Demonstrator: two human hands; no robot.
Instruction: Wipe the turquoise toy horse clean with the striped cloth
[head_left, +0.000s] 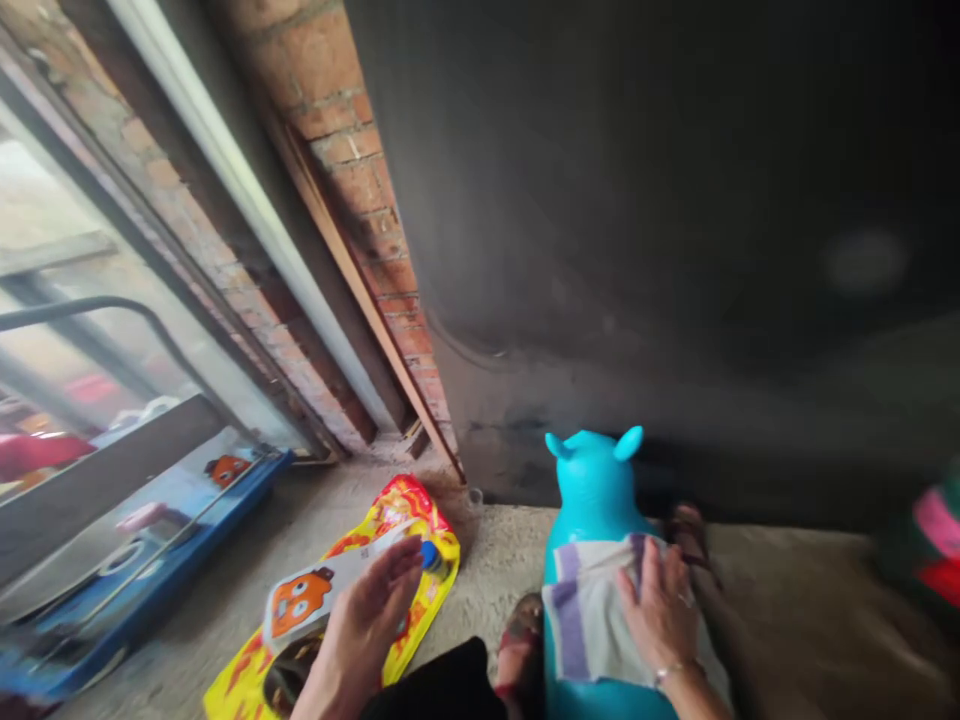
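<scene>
A turquoise inflatable animal point(596, 480) with two small ears stands on the floor, facing the dark panel. Over its back is spread a white cloth point(592, 610) with purple stripes. My right hand point(660, 605) lies on this cloth, fingers spread and flat, a bracelet at the wrist. My left hand point(375, 600) is stretched out and holds nothing, above a yellow and red plastic bag point(427, 625). On that bag lie a white item with an orange cartoon face point(300, 600), a small thing with a blue cap point(433, 557) and a dark rounded object point(289, 675), partly hidden by my left arm.
A large dark panel point(637, 250) rises in front, beside a brick wall point(390, 240). A blue-edged cart point(187, 560) with several things in it stands at the left. My feet, in dark sandals point(525, 625), flank the animal. Something green and red point(941, 545) is at the right edge.
</scene>
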